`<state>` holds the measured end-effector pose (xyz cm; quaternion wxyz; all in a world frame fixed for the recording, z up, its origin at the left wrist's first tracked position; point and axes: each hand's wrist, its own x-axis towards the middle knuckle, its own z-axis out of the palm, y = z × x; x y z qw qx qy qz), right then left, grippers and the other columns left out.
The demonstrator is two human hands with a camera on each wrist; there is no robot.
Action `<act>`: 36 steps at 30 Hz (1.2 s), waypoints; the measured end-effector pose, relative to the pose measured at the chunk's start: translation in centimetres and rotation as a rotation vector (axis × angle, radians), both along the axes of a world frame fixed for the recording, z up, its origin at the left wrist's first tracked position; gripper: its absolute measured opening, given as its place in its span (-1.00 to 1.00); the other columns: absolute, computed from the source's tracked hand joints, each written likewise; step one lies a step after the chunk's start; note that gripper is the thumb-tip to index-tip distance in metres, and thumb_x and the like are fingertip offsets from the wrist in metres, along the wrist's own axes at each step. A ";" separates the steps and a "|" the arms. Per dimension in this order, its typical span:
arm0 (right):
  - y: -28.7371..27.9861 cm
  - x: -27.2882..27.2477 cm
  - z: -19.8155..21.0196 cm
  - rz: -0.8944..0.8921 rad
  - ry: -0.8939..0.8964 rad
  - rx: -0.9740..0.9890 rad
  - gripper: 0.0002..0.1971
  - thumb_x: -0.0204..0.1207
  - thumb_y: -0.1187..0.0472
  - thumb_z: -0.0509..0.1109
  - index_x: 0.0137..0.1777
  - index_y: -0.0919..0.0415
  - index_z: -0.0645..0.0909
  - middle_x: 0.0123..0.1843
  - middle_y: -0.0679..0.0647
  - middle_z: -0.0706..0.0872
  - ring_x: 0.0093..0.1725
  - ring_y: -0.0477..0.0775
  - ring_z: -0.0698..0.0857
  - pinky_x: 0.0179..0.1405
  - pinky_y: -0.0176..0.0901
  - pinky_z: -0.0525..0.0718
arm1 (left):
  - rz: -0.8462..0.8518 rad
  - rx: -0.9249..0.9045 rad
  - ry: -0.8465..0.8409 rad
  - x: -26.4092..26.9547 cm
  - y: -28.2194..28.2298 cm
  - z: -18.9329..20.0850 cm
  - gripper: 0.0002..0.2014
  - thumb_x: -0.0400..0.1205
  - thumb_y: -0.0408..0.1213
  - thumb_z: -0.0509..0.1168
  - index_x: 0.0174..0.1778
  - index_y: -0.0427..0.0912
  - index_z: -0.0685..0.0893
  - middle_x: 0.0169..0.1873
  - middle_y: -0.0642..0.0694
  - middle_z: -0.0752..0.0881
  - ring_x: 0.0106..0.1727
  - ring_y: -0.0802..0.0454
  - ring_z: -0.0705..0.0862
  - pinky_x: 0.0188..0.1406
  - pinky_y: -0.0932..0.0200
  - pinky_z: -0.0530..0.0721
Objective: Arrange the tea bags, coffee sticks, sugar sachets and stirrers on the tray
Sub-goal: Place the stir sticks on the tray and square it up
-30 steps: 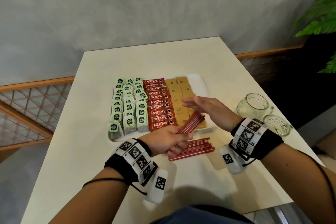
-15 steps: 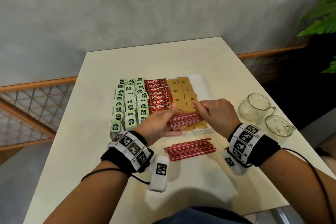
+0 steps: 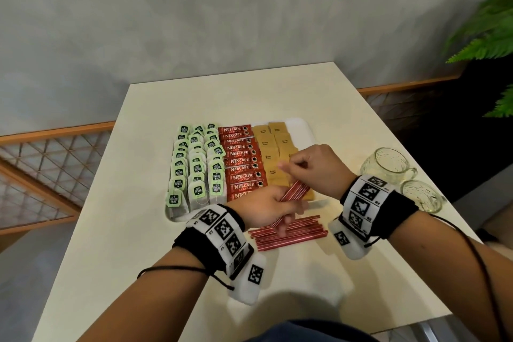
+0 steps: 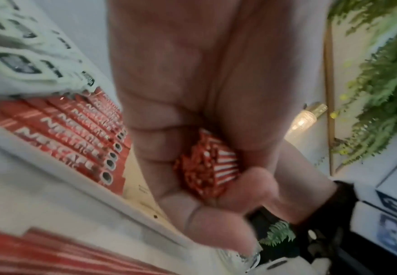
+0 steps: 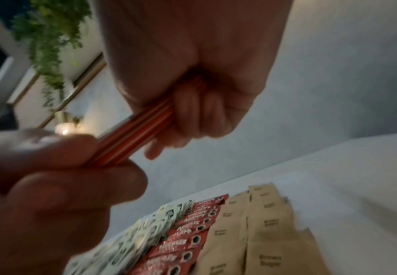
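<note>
A white tray (image 3: 304, 130) holds rows of green-tagged tea bags (image 3: 197, 168), red coffee sticks (image 3: 242, 161) and brown sugar sachets (image 3: 273, 147). My left hand (image 3: 266, 207) grips the near end of a bundle of red stirrers (image 3: 295, 191), tilted over the tray's front right corner. My right hand (image 3: 313, 168) curls its fingers around the bundle's far end (image 5: 136, 134). The bundle's striped ends (image 4: 207, 165) show inside my left fist. More red stirrers (image 3: 291, 232) lie on the table just in front of the tray.
Two clear glass mugs (image 3: 388, 165) (image 3: 420, 196) stand at the table's right edge. A green fern (image 3: 488, 41) hangs at the far right. The cream table (image 3: 155, 272) ends close to my body.
The stirrer bundle lay level over the tray's front half a second ago; now it is tilted up to the right, with my right hand raised at its far end and my left drawn nearer.
</note>
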<state>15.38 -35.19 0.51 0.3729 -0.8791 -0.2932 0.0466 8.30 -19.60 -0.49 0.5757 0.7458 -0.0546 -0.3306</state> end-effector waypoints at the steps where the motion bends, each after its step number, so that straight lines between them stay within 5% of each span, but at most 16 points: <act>1: -0.1 0.1 0.2 -0.052 0.123 0.120 -0.57 0.65 -0.06 0.30 -0.36 0.15 0.75 -0.46 0.06 0.73 -0.44 0.02 0.66 -0.31 -0.12 0.64 | 0.023 -0.041 0.025 -0.1 -0.2 -0.1 -0.84 0.73 -0.23 0.26 -0.10 -0.23 0.58 -0.48 -0.01 0.52 -0.53 0.10 0.54 -0.41 0.18 0.68; 4: -0.6 0.9 0.6 -0.172 0.370 0.448 -0.46 0.75 -0.10 -0.02 0.15 0.16 0.76 0.03 0.05 0.83 0.05 -0.03 0.79 0.06 -0.18 0.70 | 0.069 -0.145 0.071 -0.3 0.0 0.0 -0.85 0.75 -0.27 0.22 -0.12 -0.22 0.53 -0.52 0.05 0.44 -0.54 0.13 0.47 -0.44 0.18 0.68; 6: -0.9 0.8 0.6 -0.107 0.449 0.457 -0.42 0.75 -0.11 -0.13 0.36 0.16 0.64 0.27 0.00 0.75 0.30 -0.09 0.69 0.27 -0.22 0.62 | 0.075 -0.175 0.080 -0.4 0.2 -0.2 -0.83 0.75 -0.25 0.23 -0.14 -0.22 0.53 -0.52 0.06 0.44 -0.54 0.14 0.47 -0.42 0.18 0.69; 13: -0.5 0.1 0.5 0.020 0.523 0.369 -0.49 0.72 -0.09 -0.05 0.44 0.11 0.57 0.37 0.02 0.69 0.36 -0.14 0.64 0.53 0.06 0.45 | 0.110 -0.235 0.090 -0.3 0.0 0.0 -0.79 0.75 -0.29 0.22 -0.23 -0.20 0.52 -0.52 0.03 0.45 -0.51 0.09 0.48 -0.39 0.15 0.69; 16: -0.8 0.1 0.4 0.049 0.425 0.276 -0.33 0.59 -0.21 0.19 0.67 -0.09 0.16 0.66 -0.11 0.32 0.59 -0.25 0.32 0.65 -0.05 0.24 | 0.253 -0.317 0.110 -0.1 -0.2 0.0 -0.84 0.75 -0.32 0.21 -0.16 -0.19 0.48 -0.51 0.02 0.46 -0.51 0.09 0.49 -0.41 0.17 0.67; 19: -0.8 -0.7 0.9 0.035 0.282 0.239 0.14 0.34 -0.14 0.55 0.69 -0.19 -0.25 0.63 -0.45 0.05 0.49 -0.64 0.13 0.47 -0.58 0.17 | 0.645 -0.498 0.201 0.4 -0.3 -0.2 -0.94 0.72 -0.35 0.24 -0.04 -0.27 0.54 -0.53 -0.04 0.48 -0.55 0.07 0.54 -0.49 0.18 0.69; 20: -0.8 -1.1 0.8 0.066 0.248 0.203 0.27 0.24 -0.09 0.65 0.69 -0.19 -0.28 0.62 -0.47 0.04 0.49 -0.66 0.10 0.45 -0.62 0.15 | 0.753 -0.562 0.241 0.5 -0.3 -0.2 -0.94 0.71 -0.36 0.25 -0.02 -0.28 0.55 -0.54 -0.05 0.49 -0.56 0.06 0.56 -0.53 0.18 0.69; 22: -0.5 -1.8 0.0 0.158 0.118 0.076 0.40 0.08 -0.10 0.74 0.69 -0.18 -0.28 0.71 -0.29 -0.06 0.63 -0.43 -0.02 0.60 -0.39 0.09 | 0.859 -0.640 0.286 0.9 -0.4 -0.3 -0.87 0.72 -0.32 0.25 -0.14 -0.25 0.56 -0.55 -0.04 0.48 -0.57 0.07 0.55 -0.55 0.21 0.69; 27: 0.3 -2.2 -0.7 0.177 -0.006 0.062 0.31 0.11 -0.02 0.74 0.70 -0.14 -0.14 0.72 -0.20 -0.29 0.70 -0.21 -0.17 0.69 0.04 0.13 | 0.863 -0.687 0.311 1.3 -1.1 -0.4 -0.70 0.74 -0.25 0.24 -0.33 -0.21 0.52 -0.55 -0.07 0.45 -0.57 0.03 0.55 -0.68 0.28 0.60; 36: 0.8 -2.3 -1.0 0.202 0.028 0.089 0.28 0.11 -0.06 0.74 0.70 -0.18 -0.09 0.73 -0.18 -0.29 0.67 -0.31 -0.19 0.63 -0.18 0.09 | 0.890 -0.685 0.289 1.3 -1.7 -0.2 -0.75 0.73 -0.35 0.23 -0.29 -0.24 0.50 -0.67 -0.02 0.47 -0.68 0.09 0.52 -0.63 0.26 0.60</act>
